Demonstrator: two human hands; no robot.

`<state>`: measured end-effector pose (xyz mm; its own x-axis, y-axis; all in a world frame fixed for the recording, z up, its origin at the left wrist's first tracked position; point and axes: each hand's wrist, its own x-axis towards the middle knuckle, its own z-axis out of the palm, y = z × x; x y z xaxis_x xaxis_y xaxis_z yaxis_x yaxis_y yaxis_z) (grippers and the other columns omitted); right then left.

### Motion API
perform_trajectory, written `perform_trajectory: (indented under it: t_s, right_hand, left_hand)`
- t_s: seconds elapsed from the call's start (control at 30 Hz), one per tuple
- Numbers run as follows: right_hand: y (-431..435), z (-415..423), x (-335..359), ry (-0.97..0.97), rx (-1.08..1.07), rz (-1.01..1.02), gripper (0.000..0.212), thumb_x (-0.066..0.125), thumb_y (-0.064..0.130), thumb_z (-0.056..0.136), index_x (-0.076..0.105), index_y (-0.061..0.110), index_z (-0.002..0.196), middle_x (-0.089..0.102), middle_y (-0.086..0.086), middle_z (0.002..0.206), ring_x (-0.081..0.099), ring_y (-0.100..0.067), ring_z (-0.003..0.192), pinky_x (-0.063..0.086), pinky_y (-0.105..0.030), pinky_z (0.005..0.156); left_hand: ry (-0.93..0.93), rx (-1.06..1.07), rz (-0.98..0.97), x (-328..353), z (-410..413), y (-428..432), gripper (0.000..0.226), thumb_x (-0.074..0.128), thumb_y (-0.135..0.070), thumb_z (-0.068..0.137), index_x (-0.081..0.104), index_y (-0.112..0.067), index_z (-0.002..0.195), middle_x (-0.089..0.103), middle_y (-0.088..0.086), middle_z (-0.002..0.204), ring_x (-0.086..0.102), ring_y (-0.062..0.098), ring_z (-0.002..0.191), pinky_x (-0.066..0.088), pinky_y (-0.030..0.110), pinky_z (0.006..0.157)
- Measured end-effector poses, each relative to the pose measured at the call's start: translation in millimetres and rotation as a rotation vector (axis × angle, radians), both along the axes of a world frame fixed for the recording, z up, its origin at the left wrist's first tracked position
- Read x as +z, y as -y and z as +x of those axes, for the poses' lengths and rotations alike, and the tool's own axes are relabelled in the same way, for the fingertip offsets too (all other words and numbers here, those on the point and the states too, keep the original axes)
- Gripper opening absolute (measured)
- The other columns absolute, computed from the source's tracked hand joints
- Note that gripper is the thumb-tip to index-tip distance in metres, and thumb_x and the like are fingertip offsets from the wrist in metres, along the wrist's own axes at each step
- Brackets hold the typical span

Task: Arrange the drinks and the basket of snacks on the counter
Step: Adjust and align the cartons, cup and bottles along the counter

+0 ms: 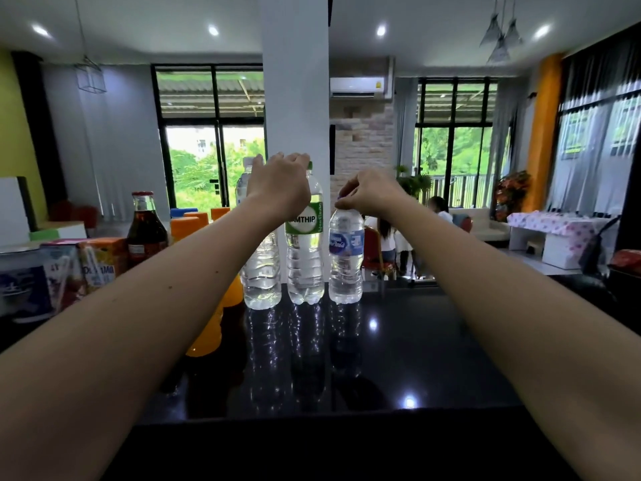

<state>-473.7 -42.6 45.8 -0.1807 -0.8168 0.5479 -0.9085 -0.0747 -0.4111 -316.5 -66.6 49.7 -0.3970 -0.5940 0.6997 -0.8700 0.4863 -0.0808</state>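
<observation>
Three clear water bottles stand side by side at the far edge of the glossy black counter (399,359). My left hand (277,184) grips the top of the tall green-label bottle (304,244) in the middle. My right hand (369,196) pinches the cap of the shorter blue-label bottle (346,255) on the right. The third water bottle (261,276) stands left of them, partly behind my left forearm. An orange drink bottle (208,338) lies mostly hidden under that forearm. A dark soda bottle (146,230) with a red cap and several juice cartons (97,265) stand at the left.
A white pillar (295,81) rises just behind the bottles. At the counter's far right edge sits a dark basket with a red snack packet (626,263), cut off by the frame. Beyond the counter are chairs, seated people and a covered table.
</observation>
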Motion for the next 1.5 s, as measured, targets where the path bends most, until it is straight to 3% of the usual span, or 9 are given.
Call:
perform_trajectory:
  t_s: [0.13, 0.27, 0.5, 0.73, 0.97, 1.1, 1.27, 1.37, 1.5]
  right_hand:
    - [-3, -10, 4, -0.042, 0.024, 0.056, 0.021, 0.071, 0.016, 0.084, 0.072, 0.011, 0.104, 0.07, -0.007, 0.106, 0.063, -0.021, 0.098, 0.054, -0.037, 0.089]
    - [-8, -16, 2, -0.031, 0.1, 0.065, 0.026, 0.066, 0.007, 0.087, 0.066, 0.007, 0.113, 0.067, -0.007, 0.11, 0.061, -0.017, 0.096, 0.05, -0.028, 0.086]
    - [-6, -24, -5, 0.051, 0.183, 0.041, 0.03, 0.059, -0.001, 0.089, 0.063, 0.005, 0.118, 0.065, -0.01, 0.116, 0.058, -0.016, 0.101, 0.047, -0.026, 0.089]
    - [-8, -27, -10, 0.055, 0.201, 0.036, 0.031, 0.055, 0.001, 0.092, 0.06, 0.009, 0.121, 0.062, -0.008, 0.121, 0.055, -0.016, 0.107, 0.046, -0.037, 0.101]
    - [-9, -25, -11, 0.049, 0.199, 0.022, 0.031, 0.054, -0.001, 0.092, 0.06, 0.012, 0.119, 0.061, -0.006, 0.121, 0.054, -0.013, 0.106, 0.045, -0.027, 0.093]
    - [-9, -26, -12, 0.049, 0.193, 0.016, 0.03, 0.054, 0.002, 0.092, 0.061, 0.014, 0.118, 0.061, -0.005, 0.122, 0.054, -0.014, 0.108, 0.045, -0.03, 0.097]
    - [-10, -24, -15, 0.04, 0.176, 0.045, 0.036, 0.052, 0.004, 0.094, 0.058, 0.017, 0.127, 0.059, -0.004, 0.128, 0.054, -0.019, 0.117, 0.041, -0.028, 0.099]
    - [-14, -19, -22, 0.009, 0.13, 0.084, 0.046, 0.047, 0.011, 0.096, 0.044, 0.02, 0.142, 0.05, -0.005, 0.141, 0.049, -0.021, 0.121, 0.037, -0.026, 0.099]
    - [-33, 1, -28, 0.013, 0.0, 0.023, 0.053, 0.042, 0.017, 0.096, 0.033, 0.012, 0.147, 0.041, -0.011, 0.148, 0.041, -0.028, 0.132, 0.033, -0.036, 0.107]
  left_hand:
    - [0.006, -0.042, -0.006, 1, 3, 6, 0.054, 0.038, -0.004, 0.089, 0.036, -0.01, 0.143, 0.048, 0.012, 0.142, 0.044, 0.03, 0.13, 0.023, 0.049, 0.114]
    - [0.02, -0.06, -0.014, 2, 5, 9, 0.057, 0.038, -0.001, 0.087, 0.036, -0.011, 0.143, 0.047, 0.012, 0.143, 0.044, 0.03, 0.129, 0.023, 0.047, 0.113]
    - [0.028, -0.08, -0.021, 1, 7, 13, 0.059, 0.038, -0.001, 0.088, 0.033, -0.012, 0.145, 0.042, 0.009, 0.148, 0.041, 0.029, 0.133, 0.021, 0.046, 0.115]
    - [0.035, -0.079, -0.008, 1, 7, 12, 0.06, 0.037, 0.0, 0.087, 0.032, -0.011, 0.146, 0.042, 0.009, 0.148, 0.04, 0.03, 0.133, 0.022, 0.047, 0.115]
    - [0.049, -0.073, 0.007, 1, 7, 8, 0.059, 0.038, -0.001, 0.087, 0.032, -0.01, 0.145, 0.044, 0.011, 0.146, 0.043, 0.03, 0.131, 0.025, 0.046, 0.114]
    - [0.054, -0.062, 0.011, 2, 7, 6, 0.06, 0.038, 0.0, 0.087, 0.031, -0.011, 0.145, 0.045, 0.011, 0.144, 0.044, 0.03, 0.129, 0.024, 0.045, 0.113]
    - [0.124, -0.047, 0.048, 2, 8, 7, 0.064, 0.037, -0.006, 0.09, 0.015, -0.01, 0.151, 0.024, 0.009, 0.157, 0.027, 0.027, 0.142, 0.019, 0.045, 0.117]
    - [0.2, -0.009, 0.045, 0, 13, 5, 0.066, 0.035, -0.017, 0.095, 0.002, -0.011, 0.152, 0.006, 0.007, 0.161, 0.009, 0.024, 0.148, 0.012, 0.044, 0.119]
    - [0.238, 0.012, 0.065, -4, 27, -8, 0.063, 0.033, -0.022, 0.098, 0.003, -0.008, 0.152, 0.004, 0.009, 0.161, 0.005, 0.023, 0.149, 0.007, 0.043, 0.12]
